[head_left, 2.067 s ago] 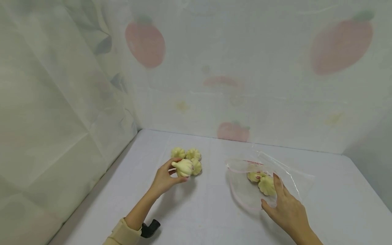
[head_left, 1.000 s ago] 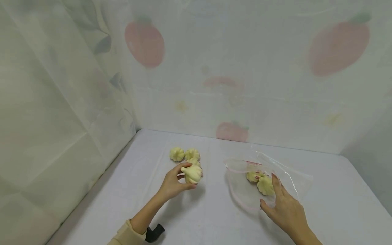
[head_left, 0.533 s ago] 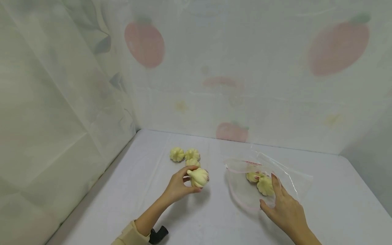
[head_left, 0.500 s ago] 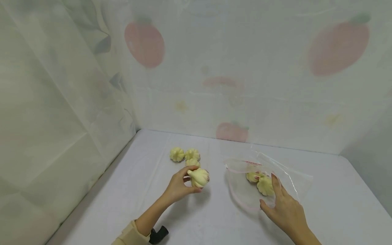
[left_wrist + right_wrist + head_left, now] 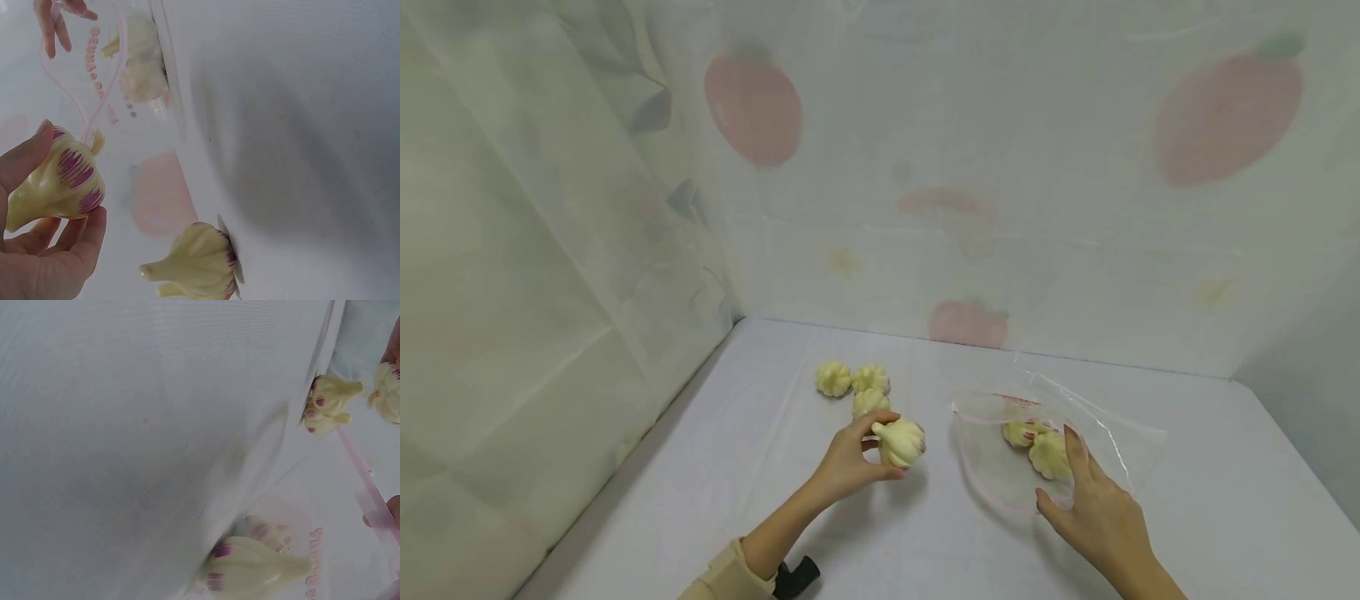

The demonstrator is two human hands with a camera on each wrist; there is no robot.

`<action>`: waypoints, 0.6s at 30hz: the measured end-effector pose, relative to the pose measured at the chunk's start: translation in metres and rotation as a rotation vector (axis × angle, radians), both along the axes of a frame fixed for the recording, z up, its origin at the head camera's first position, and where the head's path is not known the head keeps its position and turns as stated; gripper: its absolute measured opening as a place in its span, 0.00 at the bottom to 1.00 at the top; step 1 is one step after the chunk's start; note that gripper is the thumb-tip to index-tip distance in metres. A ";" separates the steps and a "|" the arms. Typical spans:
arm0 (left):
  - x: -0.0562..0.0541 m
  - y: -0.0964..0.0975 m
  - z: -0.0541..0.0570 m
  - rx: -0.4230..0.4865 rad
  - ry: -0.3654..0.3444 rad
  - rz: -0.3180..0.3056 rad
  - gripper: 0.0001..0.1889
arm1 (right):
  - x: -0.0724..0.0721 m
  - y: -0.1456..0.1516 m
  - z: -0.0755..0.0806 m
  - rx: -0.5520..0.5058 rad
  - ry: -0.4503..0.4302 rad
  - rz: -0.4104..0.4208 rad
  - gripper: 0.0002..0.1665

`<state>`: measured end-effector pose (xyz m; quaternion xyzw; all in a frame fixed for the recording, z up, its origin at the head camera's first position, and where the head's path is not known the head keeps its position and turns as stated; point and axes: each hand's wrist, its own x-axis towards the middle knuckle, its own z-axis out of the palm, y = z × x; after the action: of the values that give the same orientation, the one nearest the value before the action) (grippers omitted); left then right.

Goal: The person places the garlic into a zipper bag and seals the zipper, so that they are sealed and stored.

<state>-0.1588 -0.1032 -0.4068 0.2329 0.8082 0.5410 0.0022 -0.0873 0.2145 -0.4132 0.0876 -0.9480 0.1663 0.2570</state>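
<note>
I see pale yellow on the held garlic bulb (image 5: pixel 65 178), with streaky purple patches round its broad end. The loose bulbs (image 5: pixel 833 378) and the bagged bulbs (image 5: pixel 1049 456) match it, purple markings included. The bag (image 5: pixel 988 479) reaches me as clear film, edged in pink and lettered in red. My bench (image 5: pixel 925 533) looks white; the pale backdrop (image 5: pixel 1060 208) behind carries faded red fruit shapes (image 5: pixel 756 108) with greyish-green tops. The sleeve (image 5: pixel 728 577) is beige.

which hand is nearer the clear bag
Right. The right hand is at the clear bag; the left hand is apart, to its left, gripping a garlic bulb.
</note>
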 end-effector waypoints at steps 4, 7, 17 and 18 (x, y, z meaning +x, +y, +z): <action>0.001 0.004 0.001 0.004 0.000 -0.020 0.34 | 0.000 0.000 -0.001 0.006 0.015 0.004 0.55; 0.003 0.007 0.000 0.004 -0.006 -0.028 0.34 | -0.001 0.000 -0.001 0.008 0.023 0.006 0.55; 0.004 0.017 -0.004 0.010 -0.020 -0.055 0.35 | -0.001 0.000 -0.001 0.003 0.020 -0.002 0.54; 0.005 0.019 -0.004 0.009 -0.022 -0.057 0.35 | -0.001 0.000 -0.001 0.002 0.018 -0.002 0.54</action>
<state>-0.1543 -0.0847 -0.4111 0.2499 0.7986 0.5470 0.0254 -0.0882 0.2145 -0.4138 0.0885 -0.9459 0.1642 0.2655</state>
